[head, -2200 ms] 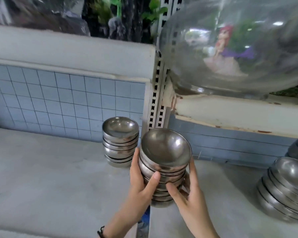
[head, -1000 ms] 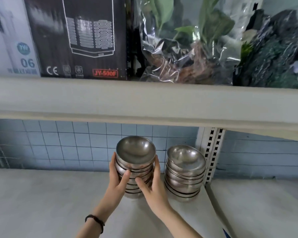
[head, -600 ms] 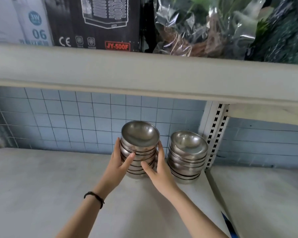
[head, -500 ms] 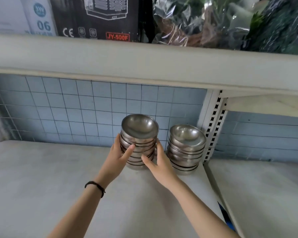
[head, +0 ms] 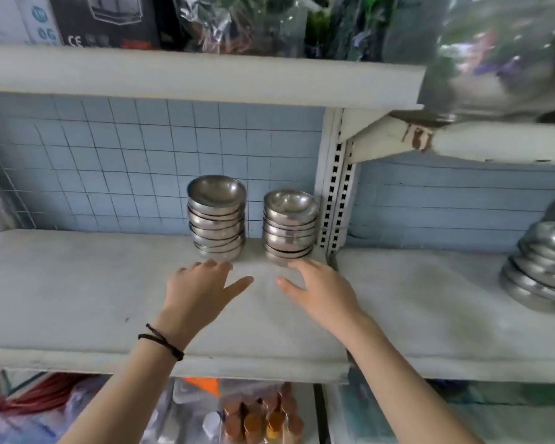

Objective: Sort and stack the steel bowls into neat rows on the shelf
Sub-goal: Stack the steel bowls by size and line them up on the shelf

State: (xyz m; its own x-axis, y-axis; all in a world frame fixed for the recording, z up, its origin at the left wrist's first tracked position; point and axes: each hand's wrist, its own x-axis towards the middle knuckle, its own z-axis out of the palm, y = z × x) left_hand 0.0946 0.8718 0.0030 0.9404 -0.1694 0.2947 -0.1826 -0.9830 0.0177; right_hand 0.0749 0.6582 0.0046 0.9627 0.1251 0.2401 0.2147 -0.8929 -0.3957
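Two piles of steel bowls stand on the gray shelf [head: 77,283], at the back, by the wall. The short pile [head: 289,229] is just left of the white post [head: 337,193] with holes. The tall pile [head: 217,219] is a bit more to the left of the post, close to the short pile but not touching it.

The left hand [head: 199,290] and the right hand [head: 321,290] are in front of the piles, left of the post. Their fingers are spread and they hold nothing. The left wrist wears a black string [head: 161,341].

Far to the right of the post, a third pile [head: 542,270] leans over on the next shelf.

Left of the post the wall [head: 125,161] has little blue squares. Above the post is a top shelf [head: 189,75] with boxes [head: 103,17] and shiny bags [head: 237,20] of plants. Low down, left of the post, more bags [head: 205,411] sit under the shelf, too blurry to tell apart.
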